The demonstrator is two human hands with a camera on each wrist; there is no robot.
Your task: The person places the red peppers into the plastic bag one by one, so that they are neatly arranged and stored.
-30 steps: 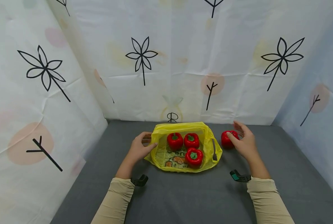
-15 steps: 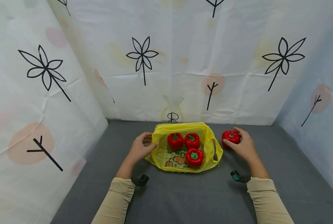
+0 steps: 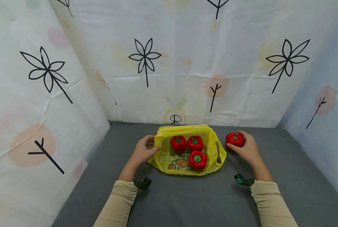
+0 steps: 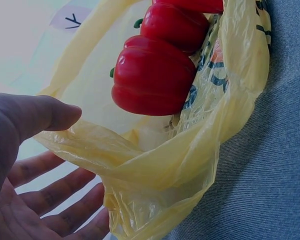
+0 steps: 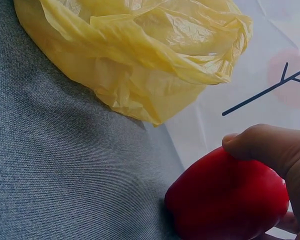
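Observation:
A yellow plastic bag (image 3: 163, 164) lies with its mouth open in the head view, and three red bell peppers (image 3: 197, 160) sit inside it. My left hand (image 3: 142, 150) holds the bag's left edge loosely, thumb over the rim on the inside and fingers (image 4: 65, 192) outside. To the right of the bag, my right hand (image 3: 249, 148) grips another red bell pepper (image 5: 225, 197). Its thumb presses one side, and the fingers go round the far side, mostly hidden. This pepper appears to rest on the table, apart from the bag.
A dark grey cloth (image 3: 186, 201) covers the table. Pale printed curtains (image 3: 174, 63) hang behind and on both sides, close to the bag's far edge. Black straps with small devices (image 3: 244, 180) sit on both wrists.
My right hand has lowered round the pepper on the right and closed its thumb and fingers on it. The left hand and the bag have stayed in place.

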